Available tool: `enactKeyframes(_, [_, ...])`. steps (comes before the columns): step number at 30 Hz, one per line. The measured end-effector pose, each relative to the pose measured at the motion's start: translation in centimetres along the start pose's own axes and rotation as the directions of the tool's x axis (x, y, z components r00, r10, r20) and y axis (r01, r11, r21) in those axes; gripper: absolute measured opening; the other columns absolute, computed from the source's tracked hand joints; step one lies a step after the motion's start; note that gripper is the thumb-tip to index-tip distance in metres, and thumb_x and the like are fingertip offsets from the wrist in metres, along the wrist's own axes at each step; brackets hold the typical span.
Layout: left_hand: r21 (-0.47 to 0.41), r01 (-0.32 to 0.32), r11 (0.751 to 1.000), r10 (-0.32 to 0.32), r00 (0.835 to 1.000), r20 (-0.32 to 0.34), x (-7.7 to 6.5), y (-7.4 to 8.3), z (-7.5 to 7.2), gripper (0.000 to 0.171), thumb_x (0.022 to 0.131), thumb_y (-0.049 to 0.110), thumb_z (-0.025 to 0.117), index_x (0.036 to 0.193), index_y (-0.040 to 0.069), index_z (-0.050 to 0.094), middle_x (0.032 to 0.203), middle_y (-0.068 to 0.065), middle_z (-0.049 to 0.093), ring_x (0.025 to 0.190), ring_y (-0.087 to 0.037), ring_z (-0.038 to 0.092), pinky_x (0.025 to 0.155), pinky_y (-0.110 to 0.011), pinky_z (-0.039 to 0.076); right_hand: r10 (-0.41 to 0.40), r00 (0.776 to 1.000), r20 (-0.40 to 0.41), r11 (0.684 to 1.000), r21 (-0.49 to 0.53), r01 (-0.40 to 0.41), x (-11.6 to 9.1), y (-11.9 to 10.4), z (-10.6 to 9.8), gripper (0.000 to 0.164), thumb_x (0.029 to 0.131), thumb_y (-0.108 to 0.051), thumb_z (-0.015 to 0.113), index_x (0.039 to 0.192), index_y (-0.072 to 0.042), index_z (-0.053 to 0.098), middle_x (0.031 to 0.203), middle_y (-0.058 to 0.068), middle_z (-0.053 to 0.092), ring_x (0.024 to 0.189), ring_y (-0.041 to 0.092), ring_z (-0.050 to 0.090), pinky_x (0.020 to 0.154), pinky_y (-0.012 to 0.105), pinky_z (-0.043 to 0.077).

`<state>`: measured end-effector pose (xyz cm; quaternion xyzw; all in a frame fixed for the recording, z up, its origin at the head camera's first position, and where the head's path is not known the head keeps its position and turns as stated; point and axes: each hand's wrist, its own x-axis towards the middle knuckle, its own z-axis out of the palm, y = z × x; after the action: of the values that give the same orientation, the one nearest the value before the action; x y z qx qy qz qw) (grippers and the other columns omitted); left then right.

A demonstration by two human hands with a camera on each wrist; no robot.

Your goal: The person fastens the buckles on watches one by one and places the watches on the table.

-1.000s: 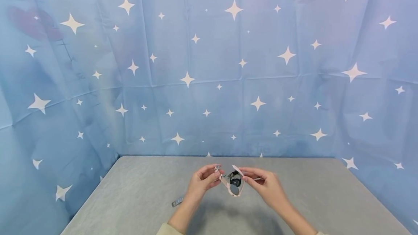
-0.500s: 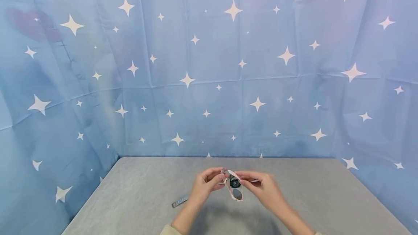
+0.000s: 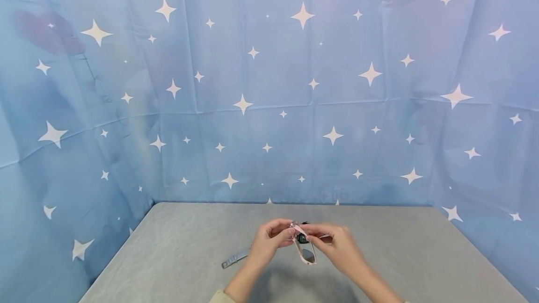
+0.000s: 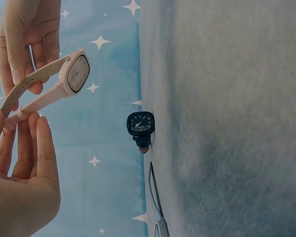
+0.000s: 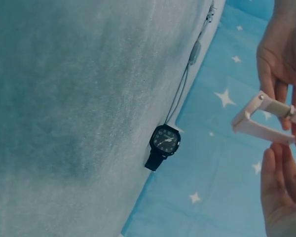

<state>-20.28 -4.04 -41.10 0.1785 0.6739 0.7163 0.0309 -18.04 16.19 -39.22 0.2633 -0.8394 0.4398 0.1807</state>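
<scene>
A pink wristwatch (image 4: 78, 75) hangs in the air between both hands, its strap bent into a loop. My left hand (image 3: 269, 242) pinches the buckle end of the strap, where a keeper loop (image 4: 20, 114) shows in the left wrist view. The other strap end, with a row of holes, is pinched by my right hand (image 3: 337, 244). The two strap ends meet near the left fingertips; the buckle itself is mostly covered by fingers. The watch head dips toward me below the hands in the head view. Behind it, a black wristwatch (image 5: 165, 141) lies on the table.
A grey strap-like item (image 3: 235, 259) with a thin cord loop (image 5: 176, 96) lies on the grey table (image 3: 189, 228), left of my left wrist. A blue star-patterned curtain (image 3: 269, 83) stands behind the table and along its sides.
The hands have come closer together, bringing the two strap ends of the pink wristwatch to each other. The watch head has swung slightly lower and to the right.
</scene>
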Motion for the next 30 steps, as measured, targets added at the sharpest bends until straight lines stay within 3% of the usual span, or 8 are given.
enactKeyframes(8, [0.019,0.001,1.000,-0.002,1.000,0.012,-0.03,-0.10,0.07,0.034,0.096,0.021,0.068,0.118,-0.005,0.067,0.105,-0.011,0.073,0.085,-0.004,0.068,0.081,-0.028,0.061,0.054,0.999,0.005,0.998,-0.012,-0.054,0.05,-0.12,-0.02,0.021,0.090,-0.010,0.072,0.110,-0.014,0.077,0.103,0.004,0.078,0.087,0.008,0.074,0.069,0.017,0.058])
enactKeyframes(21, [0.033,0.000,0.999,0.000,1.000,0.003,-0.05,-0.26,0.19,0.029,0.096,0.017,0.067,0.114,-0.005,0.069,0.104,-0.014,0.073,0.085,-0.006,0.068,0.079,-0.026,0.061,0.176,0.984,0.017,0.984,0.001,-0.176,0.30,-0.58,0.11,0.012,0.090,-0.011,0.072,0.100,-0.016,0.074,0.088,-0.001,0.076,0.080,0.007,0.072,0.070,0.015,0.056])
enactKeyframes(30, [0.095,-0.026,0.995,0.025,1.000,0.015,-0.14,-0.03,0.56,0.026,0.094,0.019,0.069,0.108,-0.003,0.071,0.098,-0.015,0.073,0.083,-0.004,0.067,0.077,-0.024,0.060,0.188,0.981,0.045,0.982,-0.002,-0.188,0.32,-0.47,0.07,0.011,0.090,-0.013,0.072,0.101,-0.017,0.075,0.092,0.004,0.077,0.083,0.013,0.074,0.071,0.014,0.056])
